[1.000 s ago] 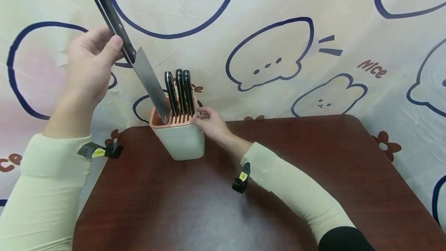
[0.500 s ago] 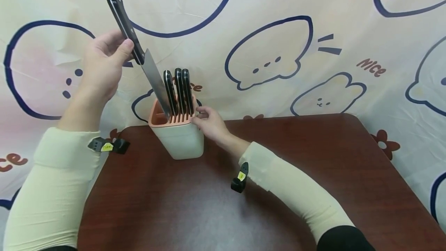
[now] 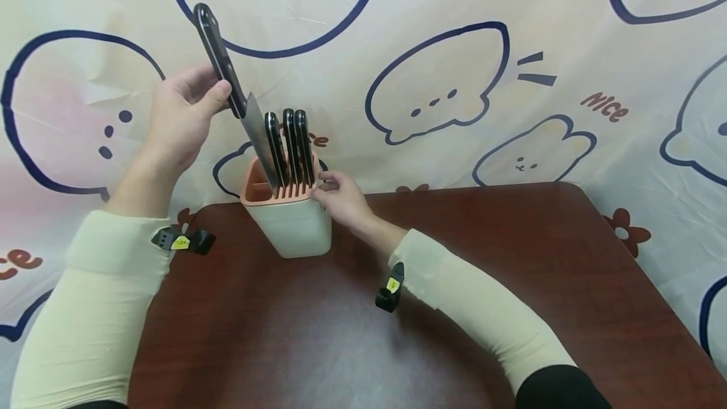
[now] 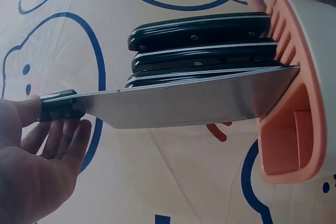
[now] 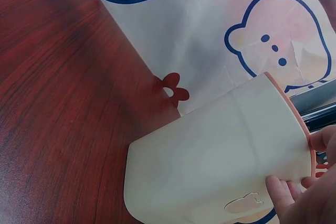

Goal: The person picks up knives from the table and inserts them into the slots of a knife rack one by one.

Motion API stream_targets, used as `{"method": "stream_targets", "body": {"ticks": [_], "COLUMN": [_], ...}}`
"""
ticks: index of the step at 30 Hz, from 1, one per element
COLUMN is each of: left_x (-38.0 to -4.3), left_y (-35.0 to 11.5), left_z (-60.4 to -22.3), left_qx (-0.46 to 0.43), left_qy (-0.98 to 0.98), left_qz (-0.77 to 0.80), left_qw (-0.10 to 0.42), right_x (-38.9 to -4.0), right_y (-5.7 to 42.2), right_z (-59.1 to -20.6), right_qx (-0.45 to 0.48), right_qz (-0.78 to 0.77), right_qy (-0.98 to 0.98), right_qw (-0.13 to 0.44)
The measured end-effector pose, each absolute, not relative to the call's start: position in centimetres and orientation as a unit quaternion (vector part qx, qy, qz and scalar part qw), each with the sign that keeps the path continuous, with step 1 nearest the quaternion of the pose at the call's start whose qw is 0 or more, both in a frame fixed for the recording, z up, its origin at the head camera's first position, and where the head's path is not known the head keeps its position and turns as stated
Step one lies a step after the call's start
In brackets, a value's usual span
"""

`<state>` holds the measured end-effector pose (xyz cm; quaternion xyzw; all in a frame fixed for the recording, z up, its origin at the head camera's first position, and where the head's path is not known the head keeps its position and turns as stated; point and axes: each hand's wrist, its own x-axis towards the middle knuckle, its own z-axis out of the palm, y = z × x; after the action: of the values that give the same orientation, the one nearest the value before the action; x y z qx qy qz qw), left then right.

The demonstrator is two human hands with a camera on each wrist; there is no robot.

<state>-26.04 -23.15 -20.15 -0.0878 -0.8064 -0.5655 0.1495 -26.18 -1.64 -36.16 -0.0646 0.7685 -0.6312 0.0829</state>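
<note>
My left hand (image 3: pixel 184 115) holds a large kitchen knife (image 3: pixel 259 137) by its black riveted handle, thumb in front. The knife leans, handle up and left, its broad blade pointing down. In the left wrist view the blade's end (image 4: pixel 273 85) meets the slotted top beside the open compartment; how deep it sits is hidden. The knife block (image 3: pixel 295 229) is pale with an orange top. Three black-handled knives (image 3: pixel 291 144) stand in its slots, right of the blade. My right hand (image 3: pixel 345 204) grips the block's right rim, thumb on the orange edge (image 5: pixel 313 156), other fingers against the wall.
The block stands near the back left edge of a dark brown table (image 3: pixel 363 320). Close behind the table hangs a cream cloth (image 3: pixel 431 163) with blue cartoon outlines. An orange open compartment (image 4: pixel 286 150) lies at the block's left side.
The left hand has moved right and slightly down with the large knife. Its blade has shifted from over the open compartment to the slots and stands steeper. The right hand stays at the block.
</note>
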Motion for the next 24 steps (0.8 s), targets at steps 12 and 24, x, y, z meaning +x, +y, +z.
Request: {"method": "stream_targets", "body": {"ticks": [12, 24], "left_x": [-26.0, -25.8], "left_y": [-23.8, -24.2], "left_z": [-22.0, -24.5], "left_qx": [-0.075, -0.102], "left_qy": [-0.87, -0.876], "left_qz": [-0.474, -0.466], "left_qw": [0.113, 0.074], "right_x": [-26.2, -26.2], "right_y": [-1.8, -1.9], "right_z": [-36.2, -36.3], "right_qx": [-0.073, -0.067], "right_qz": [-0.639, -0.632], "right_qy": [0.762, 0.768], "right_qw": [0.076, 0.073]}}
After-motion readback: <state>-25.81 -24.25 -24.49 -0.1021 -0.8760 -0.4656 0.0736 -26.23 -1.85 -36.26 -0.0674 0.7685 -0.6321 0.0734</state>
